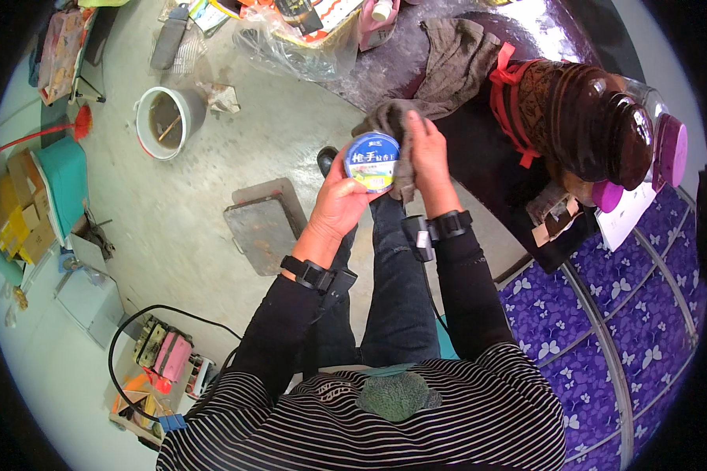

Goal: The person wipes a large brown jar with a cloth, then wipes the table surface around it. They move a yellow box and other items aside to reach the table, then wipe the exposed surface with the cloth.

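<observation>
My left hand [344,197] grips a round blue and white tin [372,162] by its lower edge, with its printed face turned up towards me. Close on its right, my right hand [431,162] holds part of a grey-brown cloth [405,126] against the tin's side. The cloth is bunched there, and another stretch of grey-brown cloth [456,59] lies on the dark table [477,153] behind; where the two meet is partly hidden in folds. Both hands are above my knees, near the table's edge.
Large dark glass jar [589,118] with a red ribbon and purple-lidded jars stand at the table's right. A plastic bag [306,53] lies at the back. On the floor are a bucket of murky liquid [187,120] and a flat grey metal box [262,232]. A black cable [113,353] loops lower left.
</observation>
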Tool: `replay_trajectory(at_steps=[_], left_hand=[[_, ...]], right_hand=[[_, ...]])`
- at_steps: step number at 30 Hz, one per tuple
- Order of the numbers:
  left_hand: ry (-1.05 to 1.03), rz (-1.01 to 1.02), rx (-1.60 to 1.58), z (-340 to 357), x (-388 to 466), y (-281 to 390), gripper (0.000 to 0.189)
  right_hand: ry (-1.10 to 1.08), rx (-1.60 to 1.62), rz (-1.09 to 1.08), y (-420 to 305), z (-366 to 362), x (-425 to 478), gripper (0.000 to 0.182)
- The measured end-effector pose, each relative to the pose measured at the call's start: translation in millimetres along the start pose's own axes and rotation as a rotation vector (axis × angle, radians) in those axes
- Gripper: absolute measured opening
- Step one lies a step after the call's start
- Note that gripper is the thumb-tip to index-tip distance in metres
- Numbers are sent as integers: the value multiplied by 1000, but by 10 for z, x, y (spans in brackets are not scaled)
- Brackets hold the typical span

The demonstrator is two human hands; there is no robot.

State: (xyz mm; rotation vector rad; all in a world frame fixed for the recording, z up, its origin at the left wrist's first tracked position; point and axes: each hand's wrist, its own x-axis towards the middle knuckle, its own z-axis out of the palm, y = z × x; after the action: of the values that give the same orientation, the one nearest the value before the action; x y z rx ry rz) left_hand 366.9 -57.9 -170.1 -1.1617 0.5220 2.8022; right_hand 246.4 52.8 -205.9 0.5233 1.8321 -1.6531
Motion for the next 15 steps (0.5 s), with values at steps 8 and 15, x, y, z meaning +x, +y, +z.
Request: replay_trajectory(at_steps=[8,15], left_hand=[[86,162,247,257,152,-76,82],[49,-155,156,-41,233,363,27]], right_hand=[[-215,-109,-331,218,200,-389,40],[-20,-393,-646,62,172,-252,29]])
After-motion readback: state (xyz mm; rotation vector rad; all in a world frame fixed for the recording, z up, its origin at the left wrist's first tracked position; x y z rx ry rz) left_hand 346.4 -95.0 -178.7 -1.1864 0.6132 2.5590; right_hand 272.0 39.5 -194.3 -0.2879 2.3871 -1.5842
